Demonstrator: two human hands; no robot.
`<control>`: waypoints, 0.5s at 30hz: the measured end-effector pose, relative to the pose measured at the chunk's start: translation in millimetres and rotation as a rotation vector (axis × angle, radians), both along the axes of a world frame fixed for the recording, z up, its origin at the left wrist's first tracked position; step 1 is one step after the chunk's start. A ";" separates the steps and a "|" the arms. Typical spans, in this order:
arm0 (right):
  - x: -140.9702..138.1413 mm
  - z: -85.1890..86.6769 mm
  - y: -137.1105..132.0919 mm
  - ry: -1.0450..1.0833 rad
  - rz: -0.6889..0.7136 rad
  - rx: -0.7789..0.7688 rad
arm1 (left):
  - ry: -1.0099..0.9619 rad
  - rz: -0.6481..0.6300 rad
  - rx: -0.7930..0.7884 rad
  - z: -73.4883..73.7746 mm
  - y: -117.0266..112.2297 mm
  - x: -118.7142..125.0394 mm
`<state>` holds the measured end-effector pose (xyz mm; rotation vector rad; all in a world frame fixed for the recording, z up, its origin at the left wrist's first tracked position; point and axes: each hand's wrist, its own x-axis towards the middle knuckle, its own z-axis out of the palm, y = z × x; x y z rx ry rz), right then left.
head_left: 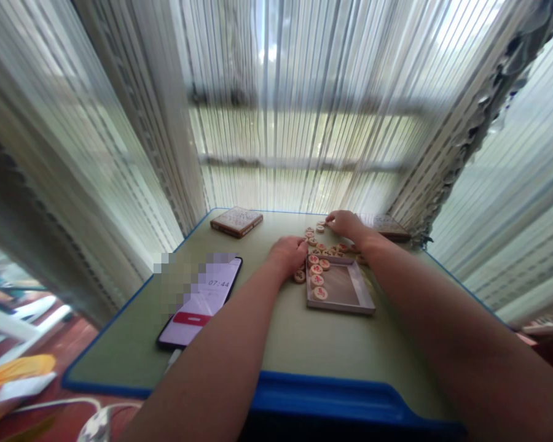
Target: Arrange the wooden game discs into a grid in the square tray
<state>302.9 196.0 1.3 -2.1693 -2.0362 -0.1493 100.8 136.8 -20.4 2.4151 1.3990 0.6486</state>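
My left hand [289,253] rests knuckles-up on the green table [304,337], fingers curled over round wooden game discs [325,248] just left of a shallow grey box [345,288]. Several discs with red marks lie along the box's left side. My right hand [345,223] reaches farther back, fingers bent down onto loose discs near the table's far edge. What either hand grips is hidden beneath the fingers.
A phone [201,302] with a lit screen and a cable lies at the left of the table. A brown folded board box [236,221] sits at the back left, another [387,226] at the back right. Striped curtains [304,104] surround the blue-rimmed table.
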 end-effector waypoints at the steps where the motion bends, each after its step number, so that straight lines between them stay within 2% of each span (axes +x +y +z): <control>1: -0.7 0.4 -0.4 0.009 -0.011 0.008 | 0.001 -0.004 0.005 0.0 0.1 0.0; 4: -1.6 3.7 -5.3 0.049 -0.024 0.050 | -0.001 -0.006 0.012 -0.5 1.0 -0.2; 7: -3.1 10.3 -20.7 0.152 0.027 0.180 | -0.004 0.004 0.008 -1.2 1.8 -0.4; 10: -8.2 16.0 -52.4 0.233 0.108 0.245 | -0.009 -0.001 0.011 -0.8 1.6 -0.2; 15: -17.9 15.8 -115.3 0.234 0.297 0.300 | -0.015 0.005 0.003 0.3 -1.5 -0.9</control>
